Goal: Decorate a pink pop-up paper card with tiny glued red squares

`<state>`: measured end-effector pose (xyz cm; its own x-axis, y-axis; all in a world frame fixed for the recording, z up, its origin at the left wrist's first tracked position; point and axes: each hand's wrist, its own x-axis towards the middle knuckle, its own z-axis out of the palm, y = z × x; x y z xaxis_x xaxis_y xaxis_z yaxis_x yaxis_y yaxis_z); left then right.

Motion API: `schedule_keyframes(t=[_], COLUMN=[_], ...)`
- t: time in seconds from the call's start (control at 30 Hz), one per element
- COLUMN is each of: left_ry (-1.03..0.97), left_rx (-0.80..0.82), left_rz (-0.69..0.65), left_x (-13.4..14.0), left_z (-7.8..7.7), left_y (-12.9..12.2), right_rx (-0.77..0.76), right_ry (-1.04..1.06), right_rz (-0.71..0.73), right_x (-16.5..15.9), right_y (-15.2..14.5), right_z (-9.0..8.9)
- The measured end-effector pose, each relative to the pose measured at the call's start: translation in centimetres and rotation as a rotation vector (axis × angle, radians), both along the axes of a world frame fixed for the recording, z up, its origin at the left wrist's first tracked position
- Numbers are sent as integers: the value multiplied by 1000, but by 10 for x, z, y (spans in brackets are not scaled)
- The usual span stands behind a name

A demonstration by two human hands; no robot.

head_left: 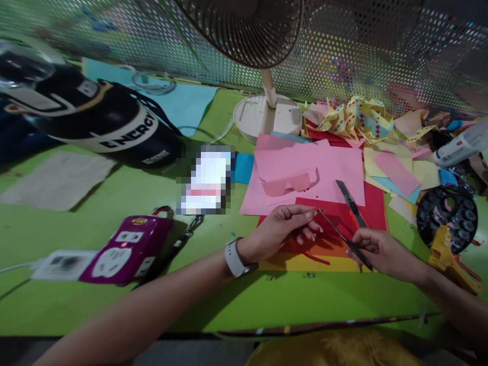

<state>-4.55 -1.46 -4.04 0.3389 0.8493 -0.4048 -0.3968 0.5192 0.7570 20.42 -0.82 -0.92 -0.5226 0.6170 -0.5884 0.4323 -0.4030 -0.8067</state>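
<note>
My left hand (284, 229), with a pale watch band on its wrist, is closed in a pinch over red paper (373, 203). What its fingertips hold is too small to make out. My right hand (385, 254) grips a slim tool (345, 240) with a dark handle and thin metal shaft, whose tip reaches the left fingertips. Just beyond the right hand, a box cutter (348, 198) lies across pink and red paper. A folded pink cutout (287, 184) rests on the pink sheets (335, 162). Orange and yellow paper (267, 263) shows below the hands, with a curved red strip on it.
A fan (242, 119) stands behind the papers. Crumpled paper scraps (354, 119), a black round tray (438, 213) and a yellow glue gun (450, 259) are at right. Leftward are a phone (208, 178), a purple power box (125, 249) and a large black bottle (114, 117).
</note>
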Motion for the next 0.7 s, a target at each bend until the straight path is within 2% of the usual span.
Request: schedule_keyframes(t=[0.7], left_ry=[49], left_rx=[9], left_rz=[-5], left_x=[0], left_z=[-2], left_y=[-2], right_rx=[17], right_ry=[-23], right_rz=[3], right_x=[-3], right_y=[0], right_z=[-1])
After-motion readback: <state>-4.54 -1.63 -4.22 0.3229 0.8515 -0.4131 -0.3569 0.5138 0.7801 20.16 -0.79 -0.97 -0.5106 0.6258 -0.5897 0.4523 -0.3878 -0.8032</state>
